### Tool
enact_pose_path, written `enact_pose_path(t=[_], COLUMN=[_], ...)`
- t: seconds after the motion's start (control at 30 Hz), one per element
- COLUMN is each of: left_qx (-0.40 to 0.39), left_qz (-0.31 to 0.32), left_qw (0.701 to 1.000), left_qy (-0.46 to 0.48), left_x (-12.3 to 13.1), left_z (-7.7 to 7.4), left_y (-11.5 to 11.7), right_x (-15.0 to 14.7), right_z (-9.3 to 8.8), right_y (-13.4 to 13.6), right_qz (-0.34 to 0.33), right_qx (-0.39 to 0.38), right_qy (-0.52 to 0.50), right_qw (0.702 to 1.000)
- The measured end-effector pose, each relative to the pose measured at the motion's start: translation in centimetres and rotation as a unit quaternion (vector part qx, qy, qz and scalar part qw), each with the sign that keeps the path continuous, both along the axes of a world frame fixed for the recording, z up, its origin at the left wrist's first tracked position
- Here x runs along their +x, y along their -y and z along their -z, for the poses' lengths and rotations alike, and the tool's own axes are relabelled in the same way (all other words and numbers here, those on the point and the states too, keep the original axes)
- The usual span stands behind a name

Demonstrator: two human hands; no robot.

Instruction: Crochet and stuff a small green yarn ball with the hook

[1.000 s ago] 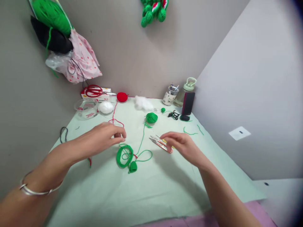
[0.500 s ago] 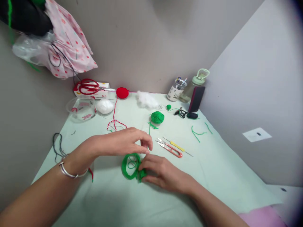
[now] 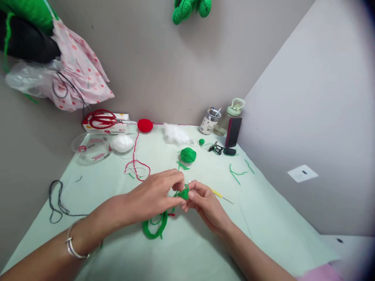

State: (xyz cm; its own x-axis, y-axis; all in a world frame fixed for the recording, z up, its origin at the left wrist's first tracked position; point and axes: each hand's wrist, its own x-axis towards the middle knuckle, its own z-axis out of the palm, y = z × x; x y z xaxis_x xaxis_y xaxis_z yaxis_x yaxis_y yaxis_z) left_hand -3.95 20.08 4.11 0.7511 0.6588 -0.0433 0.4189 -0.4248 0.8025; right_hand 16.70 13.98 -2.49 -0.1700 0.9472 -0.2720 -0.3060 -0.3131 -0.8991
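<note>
Between my two hands is a small green crocheted piece (image 3: 184, 193), partly covered by fingers. My right hand (image 3: 205, 201) pinches its right side, thumb and fingers closed. My left hand (image 3: 159, 191) curves over its left side with the fingertips bent in against it. Under my left hand, a green ring of yarn (image 3: 155, 230) lies on the table, with a bit of red beside it. A strand leads up toward the green yarn ball (image 3: 188, 155). The yellow-handled crochet hook (image 3: 217, 193) is partly hidden behind my right hand; the thread snips are almost wholly covered.
Along the back stand red scissors (image 3: 102, 119) on a box, a red yarn ball (image 3: 145, 125), white stuffing (image 3: 175, 134), a pen cup (image 3: 210, 121), a bottle (image 3: 227, 119) and a phone (image 3: 233, 132). A white yarn ball (image 3: 122, 143) and plastic tub (image 3: 93, 150) sit left.
My right hand has lifted the small green piece off the table beside the ring, and my left hand has come down to it. The view has tilted up slightly.
</note>
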Motion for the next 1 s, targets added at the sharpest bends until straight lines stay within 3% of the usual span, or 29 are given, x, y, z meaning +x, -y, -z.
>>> enact_pose_path(t=[0.1, 0.23, 0.3, 0.47, 0.57, 0.7, 0.83, 1.0], left_qx=[0.021, -0.025, -0.052, -0.057, -0.109, -0.2, -0.188, -0.144], left_qz=[-0.032, -0.062, -0.052, -0.06, -0.085, -0.05, -0.054, -0.111], left_qw=[0.999, 0.997, 0.996, 0.993, 0.984, 0.963, 0.956, 0.966], left_qy=[0.022, 0.04, 0.051, 0.082, 0.114, 0.174, 0.22, 0.185], left_x=[0.4, 0.3, 0.2, -0.6, -0.9, -0.6, 0.1, 0.0], left_z=[0.2, -0.5, -0.9, -1.3, -0.8, 0.6, 1.6, 2.1], left_y=[0.4, 0.4, 0.2, -0.9, -1.7, -2.1, -2.2, -2.7], right_x=[0.5, 1.6, 1.6, 0.5, 0.1, -0.2, -0.6, -0.8], right_z=[-0.3, -1.4, -2.1, -3.3, -3.6, -3.6, -3.4, -3.9], right_y=[0.1, -0.1, -0.1, 0.3, 0.2, -0.7, -1.7, -2.2], right_qz=[0.011, 0.079, 0.049, -0.136, -0.101, -0.051, -0.047, -0.066], right_qx=[0.026, 0.158, 0.204, 0.125, 0.139, 0.169, 0.182, 0.209], right_qy=[0.041, 0.134, 0.124, 0.142, 0.212, 0.312, 0.387, 0.456], right_qw=[0.999, 0.975, 0.97, 0.972, 0.962, 0.934, 0.903, 0.863])
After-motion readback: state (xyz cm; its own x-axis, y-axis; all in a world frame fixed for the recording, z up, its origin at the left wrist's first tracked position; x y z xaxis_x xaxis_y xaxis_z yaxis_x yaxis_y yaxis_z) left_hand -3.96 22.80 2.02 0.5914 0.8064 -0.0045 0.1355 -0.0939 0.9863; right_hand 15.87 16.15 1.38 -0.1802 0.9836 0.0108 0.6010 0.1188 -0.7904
